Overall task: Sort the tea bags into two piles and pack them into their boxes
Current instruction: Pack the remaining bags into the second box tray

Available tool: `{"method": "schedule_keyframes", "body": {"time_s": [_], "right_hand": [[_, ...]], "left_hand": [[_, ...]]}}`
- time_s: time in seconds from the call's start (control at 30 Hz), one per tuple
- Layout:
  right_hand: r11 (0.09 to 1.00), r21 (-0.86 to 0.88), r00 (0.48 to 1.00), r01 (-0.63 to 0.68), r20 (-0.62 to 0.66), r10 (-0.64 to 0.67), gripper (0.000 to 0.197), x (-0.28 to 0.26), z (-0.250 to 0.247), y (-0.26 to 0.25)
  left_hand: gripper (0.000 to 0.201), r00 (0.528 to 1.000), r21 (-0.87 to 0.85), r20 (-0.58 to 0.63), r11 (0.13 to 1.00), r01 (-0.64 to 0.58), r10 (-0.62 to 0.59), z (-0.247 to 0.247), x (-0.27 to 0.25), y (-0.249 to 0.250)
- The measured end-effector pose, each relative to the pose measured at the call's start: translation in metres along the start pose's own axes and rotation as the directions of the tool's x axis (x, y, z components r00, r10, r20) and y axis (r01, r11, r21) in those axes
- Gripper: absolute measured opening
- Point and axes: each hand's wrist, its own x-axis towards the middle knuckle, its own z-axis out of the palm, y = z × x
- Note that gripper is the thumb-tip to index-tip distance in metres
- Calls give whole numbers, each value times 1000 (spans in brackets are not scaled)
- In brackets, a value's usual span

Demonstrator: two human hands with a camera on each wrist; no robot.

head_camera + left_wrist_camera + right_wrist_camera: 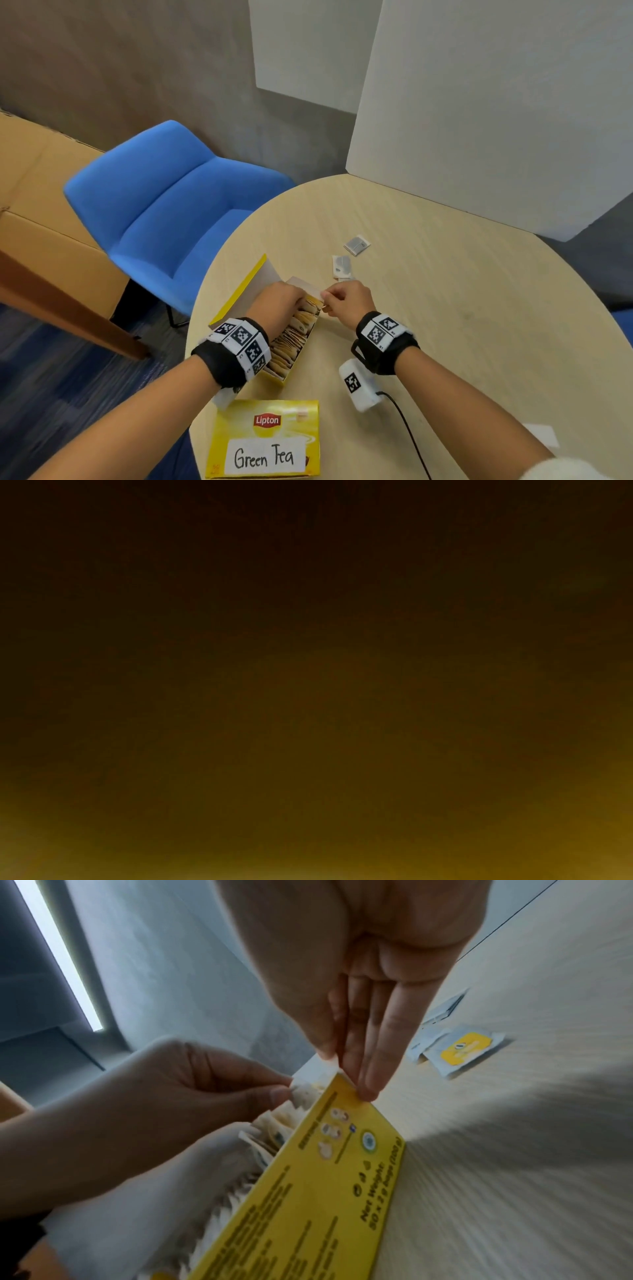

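Both hands at open box [294, 346] rim | right hand [349, 301] pinches corner | left hand [281, 301] inside

Open box [298, 346] lies behind the labelled box [265, 440]; loose bags [342, 267] beyond.

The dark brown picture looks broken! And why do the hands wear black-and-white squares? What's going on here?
It isn't broken. That camera sits on the left wrist, which seems to be pressed against something, so it goes dark. The squares are markers on the wristbands. One picture comes from a head camera, another from the right wrist. The left hand reaches into the open yellow box, pinching a tea bag. The right hand holds the box's end corner. On the round table lie loose tea bags and a closed box labelled Green Tea.
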Motion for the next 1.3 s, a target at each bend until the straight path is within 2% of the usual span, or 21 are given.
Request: {"method": "schedule_keyframes", "body": {"time_s": [0.2,0.37,0.47,0.57,0.63,0.7,0.77,0.87,0.93,1.0,1.07,1.13,1.3], "right_hand": [[999,40,998,-11,-67,13,16,-5,11,6],[1000,22,998,16,-62,-15,18,-4,19,11],[999,15,999,32,2,-32,16,-5,12,8],[1000,23,991,-4,137,1,14,-1,-8,2],[1000,-14,990,-24,137,26,17,10,-25,5],[989,-134,996,-60,56,68,20,28,-42,13],[947,-296,991,-129,-6,133,21,43,-53,22],[894,-391,973,-218,-12,232,29,58,-55,27],[879,-426,973,-214,-15,229,30,62,-48,23],[864,-452,971,-223,-28,236,33,66,-40,21],[847,-469,965,-251,-52,257,46,69,-30,19],[831,-486,961,-269,-81,264,44,71,-21,18],[846,-419,942,-330,-83,326,40,75,-20,22]], "left_hand": [[22,997,152,49,986,-64,58,4,-1,7],[24,978,283,110,937,-202,178,-1,-3,8],[25,967,269,166,934,-234,194,-7,-2,3],[26,968,182,143,956,-230,206,-17,-3,4],[37,971,128,135,968,-215,198,-23,-10,7],[52,962,149,202,965,-216,184,-28,-24,12],[67,932,218,281,930,-296,231,-23,-39,16],[96,877,263,343,862,-433,336,1,-45,6],[92,884,336,330,834,-437,330,6,-42,0],[89,884,300,273,839,-454,380,11,-39,-1],[92,867,260,351,852,-454,355,13,-37,1],[90,862,264,354,846,-464,362,11,-38,2],[79,894,253,331,885,-391,301,19,-41,-11]]}}
